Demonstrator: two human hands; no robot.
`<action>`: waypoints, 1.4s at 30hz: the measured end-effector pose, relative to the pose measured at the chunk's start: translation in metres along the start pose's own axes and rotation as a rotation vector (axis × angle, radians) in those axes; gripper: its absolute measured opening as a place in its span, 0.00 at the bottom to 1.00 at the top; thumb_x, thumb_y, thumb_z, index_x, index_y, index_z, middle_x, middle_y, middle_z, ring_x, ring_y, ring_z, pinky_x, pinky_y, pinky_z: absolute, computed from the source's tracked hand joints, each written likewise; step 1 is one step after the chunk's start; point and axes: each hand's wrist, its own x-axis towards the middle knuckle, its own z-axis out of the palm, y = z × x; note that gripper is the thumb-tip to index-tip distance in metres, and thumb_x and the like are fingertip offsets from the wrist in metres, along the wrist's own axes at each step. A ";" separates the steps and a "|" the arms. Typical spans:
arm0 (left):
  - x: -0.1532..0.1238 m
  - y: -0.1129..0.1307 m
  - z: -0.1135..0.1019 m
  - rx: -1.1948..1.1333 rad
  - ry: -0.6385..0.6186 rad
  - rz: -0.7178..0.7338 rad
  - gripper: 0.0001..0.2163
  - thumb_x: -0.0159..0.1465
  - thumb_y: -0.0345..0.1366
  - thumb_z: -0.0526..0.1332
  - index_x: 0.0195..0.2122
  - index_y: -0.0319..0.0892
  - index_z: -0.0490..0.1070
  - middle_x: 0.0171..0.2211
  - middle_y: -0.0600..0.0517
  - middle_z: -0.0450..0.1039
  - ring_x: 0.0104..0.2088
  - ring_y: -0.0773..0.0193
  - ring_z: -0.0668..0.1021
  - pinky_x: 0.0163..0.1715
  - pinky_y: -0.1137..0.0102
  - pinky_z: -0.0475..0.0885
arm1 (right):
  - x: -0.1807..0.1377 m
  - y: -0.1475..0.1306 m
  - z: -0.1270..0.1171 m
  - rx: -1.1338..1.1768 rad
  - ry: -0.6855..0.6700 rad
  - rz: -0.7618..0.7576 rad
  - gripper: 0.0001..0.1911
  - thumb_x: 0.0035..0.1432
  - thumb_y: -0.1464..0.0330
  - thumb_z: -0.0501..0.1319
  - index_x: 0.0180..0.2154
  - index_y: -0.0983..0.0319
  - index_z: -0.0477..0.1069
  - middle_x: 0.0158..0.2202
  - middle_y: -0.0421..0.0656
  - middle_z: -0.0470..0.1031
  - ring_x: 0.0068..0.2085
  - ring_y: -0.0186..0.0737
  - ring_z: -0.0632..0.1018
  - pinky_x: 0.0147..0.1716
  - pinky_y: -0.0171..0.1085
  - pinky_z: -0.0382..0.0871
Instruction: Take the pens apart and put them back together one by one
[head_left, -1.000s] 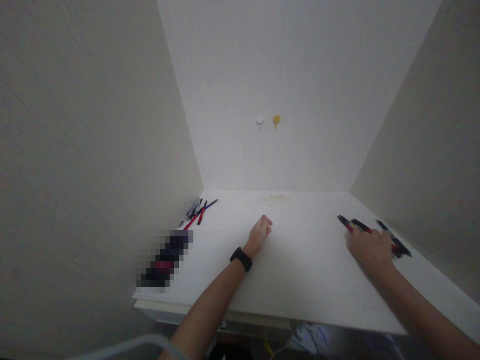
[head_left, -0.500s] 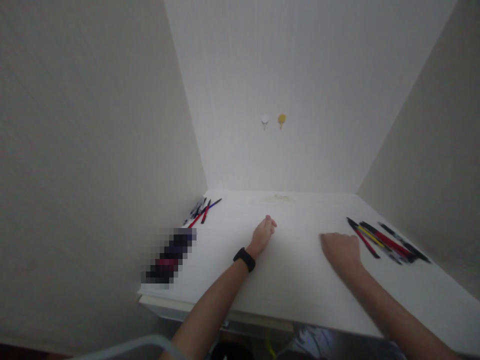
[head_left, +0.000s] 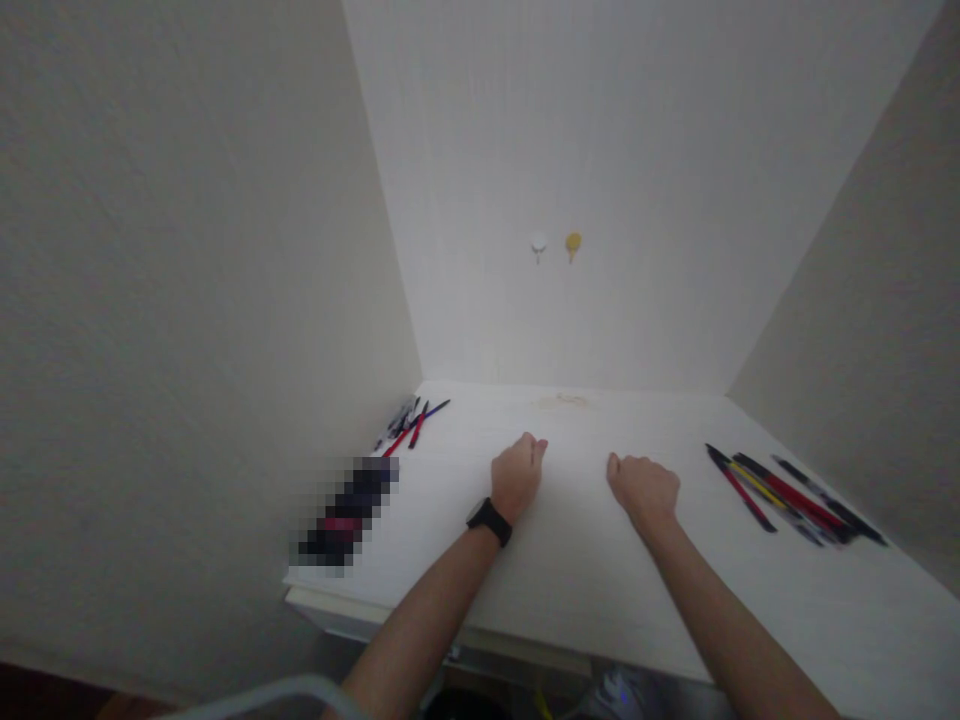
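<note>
My left hand (head_left: 517,478), with a black watch (head_left: 490,521) on its wrist, is closed in a fist over the middle of the white desk top (head_left: 570,560). A short gap to its right, my right hand (head_left: 645,490) is also balled into a fist, knuckles up. Nothing shows in either fist. The nearest things to my right hand are several pens (head_left: 780,495) in black, red and yellow, lying apart from it on the right. Over to the left, a red pen (head_left: 418,425) crosses a blue one near other pens.
A blurred-out dark patch (head_left: 349,515) lies at the desk's left edge. White walls (head_left: 225,300) close in the desk at left, back and right. A white hook (head_left: 538,243) and a yellow hook (head_left: 573,243) are on the back wall. A drawer (head_left: 360,625) sits under the front edge.
My right hand has moved left, away from the pens and closer to my left hand. My left hand has turned, its knuckles now more upward. The view has shifted slightly.
</note>
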 end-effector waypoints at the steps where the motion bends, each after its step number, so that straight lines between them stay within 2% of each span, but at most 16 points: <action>1: 0.001 -0.004 -0.003 0.087 0.028 -0.014 0.19 0.70 0.48 0.42 0.39 0.43 0.67 0.33 0.49 0.72 0.33 0.61 0.73 0.35 0.68 0.64 | 0.000 0.001 0.000 0.003 0.001 0.000 0.27 0.66 0.61 0.46 0.36 0.70 0.79 0.35 0.58 0.79 0.39 0.52 0.80 0.37 0.43 0.68; 3: 0.005 -0.014 -0.010 0.239 0.098 -0.049 0.19 0.69 0.48 0.43 0.40 0.41 0.68 0.37 0.44 0.72 0.39 0.57 0.73 0.40 0.66 0.65 | 0.001 0.001 0.001 0.008 -0.004 -0.002 0.27 0.66 0.61 0.46 0.36 0.69 0.79 0.35 0.58 0.79 0.39 0.52 0.80 0.37 0.43 0.68; 6: 0.014 -0.041 -0.021 0.395 0.245 -0.126 0.19 0.68 0.47 0.48 0.42 0.37 0.70 0.45 0.37 0.70 0.49 0.49 0.70 0.50 0.56 0.63 | 0.001 0.002 0.001 0.016 -0.024 -0.010 0.27 0.66 0.61 0.46 0.36 0.69 0.79 0.35 0.58 0.79 0.39 0.52 0.80 0.37 0.43 0.68; 9: 0.024 -0.075 -0.033 0.512 0.398 -0.239 0.20 0.66 0.43 0.52 0.49 0.33 0.69 0.58 0.31 0.60 0.61 0.39 0.59 0.56 0.47 0.54 | 0.001 0.003 0.001 0.024 -0.017 -0.025 0.27 0.65 0.61 0.45 0.36 0.68 0.80 0.35 0.57 0.79 0.38 0.52 0.81 0.36 0.43 0.68; 11: 0.030 -0.098 -0.037 0.547 0.430 -0.338 0.20 0.65 0.42 0.54 0.52 0.33 0.69 0.62 0.30 0.55 0.64 0.35 0.52 0.57 0.41 0.50 | 0.001 0.003 0.000 0.028 -0.017 -0.025 0.27 0.65 0.61 0.45 0.35 0.68 0.80 0.34 0.56 0.79 0.38 0.53 0.81 0.36 0.44 0.69; 12: 0.033 -0.108 -0.038 0.556 0.432 -0.384 0.20 0.64 0.42 0.54 0.52 0.34 0.69 0.63 0.31 0.54 0.64 0.33 0.52 0.56 0.39 0.49 | 0.001 0.003 0.000 0.029 -0.019 -0.024 0.28 0.65 0.61 0.45 0.35 0.68 0.80 0.34 0.56 0.79 0.38 0.53 0.81 0.36 0.44 0.69; 14: 0.039 -0.123 -0.036 0.561 0.424 -0.448 0.21 0.64 0.43 0.54 0.52 0.34 0.71 0.63 0.31 0.54 0.63 0.31 0.54 0.56 0.37 0.48 | 0.000 0.003 0.000 0.034 -0.035 -0.018 0.28 0.65 0.61 0.45 0.36 0.68 0.80 0.35 0.56 0.79 0.38 0.53 0.81 0.35 0.44 0.69; 16: 0.044 -0.132 -0.032 0.566 0.414 -0.451 0.22 0.65 0.44 0.52 0.52 0.34 0.71 0.62 0.31 0.56 0.63 0.32 0.56 0.57 0.37 0.48 | 0.000 0.003 0.000 0.035 -0.039 -0.014 0.28 0.65 0.61 0.44 0.36 0.68 0.80 0.35 0.56 0.79 0.38 0.52 0.81 0.36 0.44 0.69; 21: 0.049 -0.134 -0.029 0.581 0.363 -0.349 0.19 0.67 0.39 0.48 0.49 0.33 0.71 0.57 0.34 0.65 0.59 0.44 0.64 0.58 0.48 0.53 | -0.001 0.004 -0.001 0.031 -0.041 -0.014 0.28 0.65 0.60 0.44 0.35 0.68 0.79 0.35 0.56 0.79 0.38 0.52 0.81 0.36 0.43 0.69; 25: 0.050 -0.131 -0.033 0.589 0.332 -0.306 0.17 0.66 0.36 0.48 0.48 0.35 0.71 0.53 0.36 0.67 0.54 0.47 0.69 0.55 0.53 0.60 | -0.002 0.004 -0.003 0.020 -0.045 -0.017 0.28 0.66 0.61 0.44 0.36 0.68 0.79 0.35 0.56 0.79 0.38 0.52 0.81 0.36 0.43 0.70; 29: 0.052 -0.132 -0.032 0.621 0.361 -0.333 0.18 0.66 0.37 0.48 0.51 0.37 0.71 0.58 0.37 0.63 0.60 0.44 0.63 0.58 0.49 0.54 | -0.003 0.004 -0.003 0.015 -0.047 -0.017 0.28 0.66 0.61 0.44 0.36 0.69 0.79 0.36 0.57 0.79 0.39 0.51 0.81 0.37 0.43 0.69; 35: 0.062 -0.143 -0.030 0.602 0.355 -0.449 0.24 0.66 0.45 0.49 0.56 0.33 0.67 0.61 0.33 0.59 0.63 0.40 0.59 0.60 0.43 0.46 | -0.002 0.006 -0.001 0.030 -0.059 -0.023 0.28 0.66 0.61 0.44 0.36 0.69 0.79 0.36 0.58 0.79 0.39 0.52 0.81 0.38 0.45 0.69; 39: 0.064 -0.145 -0.032 0.568 0.349 -0.302 0.23 0.67 0.43 0.48 0.55 0.31 0.68 0.64 0.33 0.56 0.65 0.44 0.55 0.62 0.46 0.43 | -0.001 0.006 -0.001 0.032 -0.055 -0.029 0.28 0.66 0.61 0.44 0.36 0.69 0.79 0.36 0.58 0.79 0.38 0.53 0.81 0.38 0.45 0.70; 42: 0.062 -0.141 -0.035 0.545 0.301 -0.202 0.21 0.67 0.39 0.48 0.55 0.33 0.68 0.61 0.35 0.61 0.64 0.47 0.58 0.62 0.50 0.48 | 0.000 0.006 0.000 0.036 -0.060 -0.025 0.28 0.65 0.61 0.44 0.35 0.69 0.79 0.36 0.58 0.79 0.38 0.53 0.81 0.37 0.44 0.70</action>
